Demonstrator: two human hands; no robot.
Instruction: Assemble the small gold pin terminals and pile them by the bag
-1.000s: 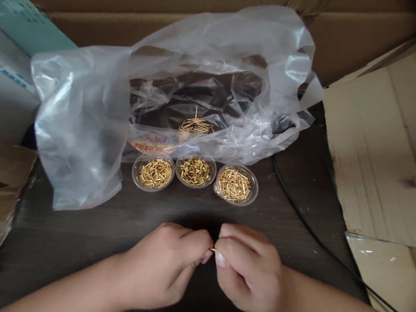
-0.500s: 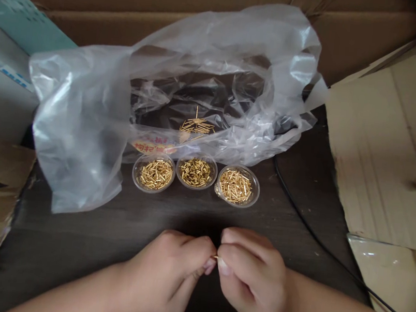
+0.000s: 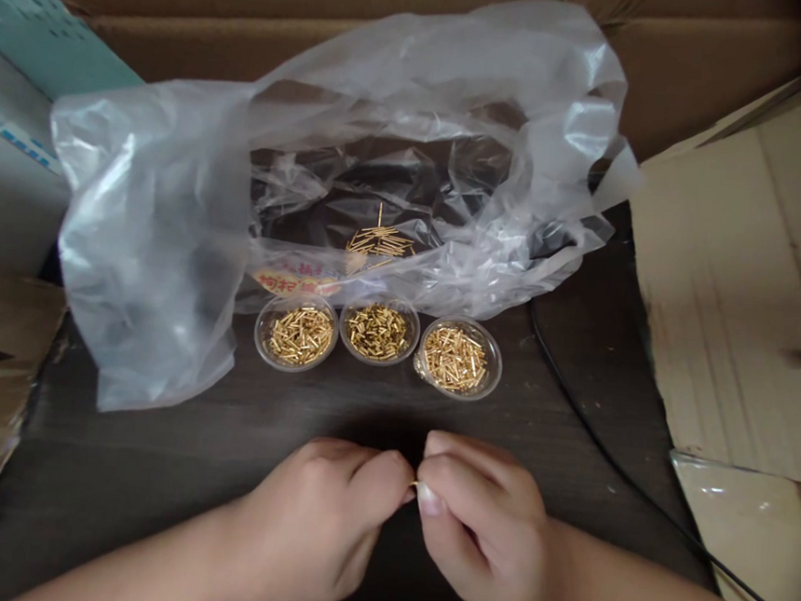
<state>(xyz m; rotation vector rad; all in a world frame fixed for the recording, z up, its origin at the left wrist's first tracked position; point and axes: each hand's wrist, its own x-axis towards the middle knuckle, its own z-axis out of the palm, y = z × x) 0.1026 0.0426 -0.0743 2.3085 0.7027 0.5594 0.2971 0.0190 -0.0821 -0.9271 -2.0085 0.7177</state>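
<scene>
The person's left hand (image 3: 315,518) and right hand (image 3: 482,527) are coming together low in the view, above the dark wood counter (image 3: 145,493). The left fingers (image 3: 385,477) and right fingers (image 3: 459,479) are pressed closely together, clamping a tiny gold pin (image 3: 413,483) between their tips, with only its end showing in the narrow gap. The hands are hiding the rest of it.

Ahead of the hands, 3 round clear plastic cups are standing side by side on the counter, nearly touching: the left cup (image 3: 296,332), the middle cup (image 3: 378,330) and the right cup (image 3: 458,358). Each is holding a loose heap of gold pins. Just behind them, a clear plastic bag (image 3: 147,222) is sprawling in crumpled folds, with a small pile of pins (image 3: 377,245) lying on it and red print (image 3: 296,284) showing near its front edge. A black cable (image 3: 605,440) is curving across the counter on the right, and cardboard flaps (image 3: 739,274) are rising around the scene.
</scene>
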